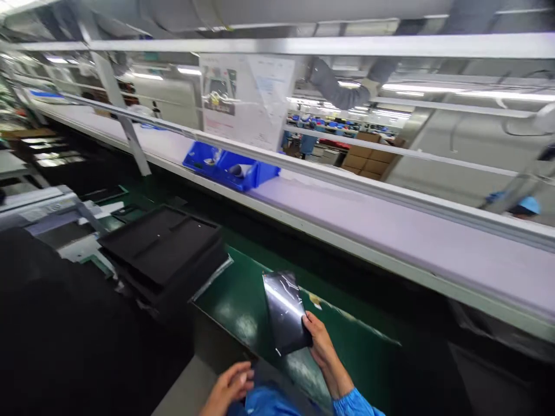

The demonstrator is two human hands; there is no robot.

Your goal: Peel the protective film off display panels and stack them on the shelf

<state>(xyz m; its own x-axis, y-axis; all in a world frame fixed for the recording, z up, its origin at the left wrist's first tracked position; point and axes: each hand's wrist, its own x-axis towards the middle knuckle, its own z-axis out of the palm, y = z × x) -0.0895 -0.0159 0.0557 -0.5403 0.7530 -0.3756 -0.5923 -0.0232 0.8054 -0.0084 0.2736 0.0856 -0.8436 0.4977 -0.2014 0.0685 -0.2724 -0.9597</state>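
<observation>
My right hand grips a thin, dark, glossy rectangular panel by its right edge, thumb on top. It looks like a tablet-sized screen, and a bright streak of light reflects off its face. The panel is held tilted above the green work surface. Down by the front edge, my left hand is apart from the panel, its fingers loosely bent with nothing visible in them. Blue sleeves cover my arms.
Black stacked trays stand to the left on the bench. Behind runs a long white conveyor belt with blue bins on it. A metal rail crosses above the belt, and a printed sheet hangs over it.
</observation>
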